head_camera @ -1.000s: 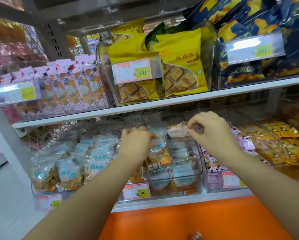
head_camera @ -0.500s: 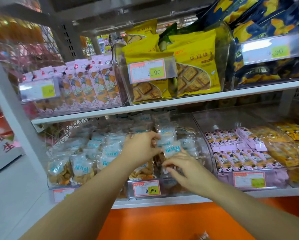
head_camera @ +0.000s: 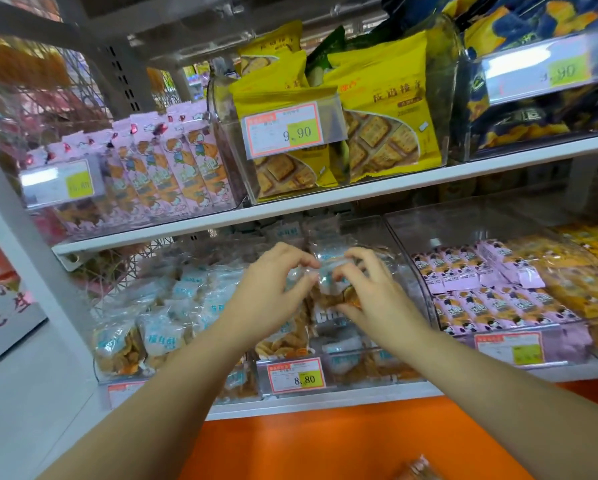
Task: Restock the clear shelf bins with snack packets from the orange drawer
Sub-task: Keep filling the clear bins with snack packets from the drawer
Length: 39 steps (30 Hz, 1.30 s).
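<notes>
Clear-wrapped snack packet is held over the middle clear bin by both hands.

The left hand and the right hand are brought close together, each with curled fingertips pinched on an opposite edge of the packet. Held this way, it can be steadied and, by judgement, settled among the like packets already heaped in that bin. The bin is marked by the 8.80 price tag on its front. The same blue-labelled goods are seen in the bin to its left, which suggests why this spot is chosen. The orange drawer lies just below the shelf edge. One further packet is partly visible at the bottom of the view, so the restocking is judged unfinished.
</notes>
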Tool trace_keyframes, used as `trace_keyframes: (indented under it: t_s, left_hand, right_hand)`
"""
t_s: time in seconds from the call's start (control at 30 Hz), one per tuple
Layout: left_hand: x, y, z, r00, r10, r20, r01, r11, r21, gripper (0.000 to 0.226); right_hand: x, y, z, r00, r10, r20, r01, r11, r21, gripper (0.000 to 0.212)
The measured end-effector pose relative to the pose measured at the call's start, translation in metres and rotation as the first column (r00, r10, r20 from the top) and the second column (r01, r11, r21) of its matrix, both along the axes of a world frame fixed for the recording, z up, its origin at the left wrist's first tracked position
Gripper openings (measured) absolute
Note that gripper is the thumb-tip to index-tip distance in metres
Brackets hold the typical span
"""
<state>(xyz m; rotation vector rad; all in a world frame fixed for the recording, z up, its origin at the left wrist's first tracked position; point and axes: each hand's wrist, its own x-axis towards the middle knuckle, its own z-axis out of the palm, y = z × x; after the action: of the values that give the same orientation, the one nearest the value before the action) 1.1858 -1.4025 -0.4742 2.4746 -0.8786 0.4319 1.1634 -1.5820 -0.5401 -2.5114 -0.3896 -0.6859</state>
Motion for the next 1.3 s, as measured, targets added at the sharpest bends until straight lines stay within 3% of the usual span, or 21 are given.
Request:
trace_keyframes:
  t_s: [0.13,0.23,0.4,0.47,0.53,0.63,0.73,0.87,0.93,1.0,1.1,1.17,1.3]
  left_hand:
    - [0.002,0.022,-0.019,0.993,-0.037,0.108,-0.007,0.923,0.385,0.056]
    - [0.005,0.028,-0.032,0.961,-0.113,0.253,-0.046,0.836,0.546,0.051]
    - [0.008,0.022,-0.037,0.940,-0.132,0.313,-0.062,0.840,0.539,0.045]
    - [0.009,0.024,-0.036,0.948,-0.135,0.290,-0.044,0.843,0.536,0.045]
    - [0.008,0.025,-0.035,0.957,-0.128,0.259,-0.034,0.841,0.540,0.045]
    - [0.007,0.026,-0.036,0.953,-0.134,0.273,-0.036,0.842,0.538,0.044]
    - [0.007,0.026,-0.036,0.952,-0.130,0.278,-0.035,0.853,0.520,0.044]
    - [0.002,0.018,-0.034,0.933,-0.117,0.342,-0.069,0.871,0.487,0.040]
    - [0.000,0.012,-0.035,0.918,-0.078,0.388,-0.131,0.866,0.483,0.038]
    - [-0.002,0.004,-0.036,0.914,-0.019,0.405,-0.199,0.850,0.488,0.044]
    - [-0.002,-0.003,-0.038,0.914,0.040,0.403,-0.263,0.815,0.516,0.052]
    - [-0.002,-0.006,-0.040,0.921,0.066,0.383,-0.278,0.802,0.529,0.050]
    - [-0.008,-0.013,-0.037,0.910,0.072,0.409,-0.309,0.774,0.553,0.049]
  right_hand:
    - [0.004,0.003,-0.003,0.999,0.039,-0.018,-0.040,0.995,-0.096,0.046]
    - [0.000,0.002,-0.009,0.998,0.048,-0.042,-0.055,0.982,-0.182,0.053]
    - [-0.002,-0.020,0.012,0.974,0.150,-0.171,-0.164,0.984,-0.072,0.050]
    - [0.004,-0.036,0.026,0.997,0.027,-0.075,-0.036,0.992,-0.120,0.041]
    - [0.014,-0.052,0.033,0.982,-0.185,-0.037,0.166,0.940,-0.297,0.037]
    - [0.032,-0.063,0.032,0.909,-0.366,-0.200,0.224,0.833,-0.506,0.038]
    - [0.044,-0.062,0.035,0.839,-0.385,-0.384,0.152,0.844,-0.514,0.045]
    - [0.052,-0.064,0.034,0.832,-0.347,-0.433,0.125,0.878,-0.462,0.047]
    - [0.050,-0.065,0.030,0.885,-0.313,-0.344,0.192,0.920,-0.342,0.043]
    - [0.045,-0.065,0.032,0.946,-0.313,-0.079,0.302,0.945,-0.124,0.033]
    - [0.029,-0.066,0.037,0.912,-0.347,0.218,0.314,0.934,0.173,0.028]
    - [0.017,-0.064,0.033,0.911,-0.306,0.277,0.254,0.944,0.211,0.036]
    - [-0.005,-0.058,0.017,0.924,-0.105,0.367,0.072,0.992,0.104,0.043]
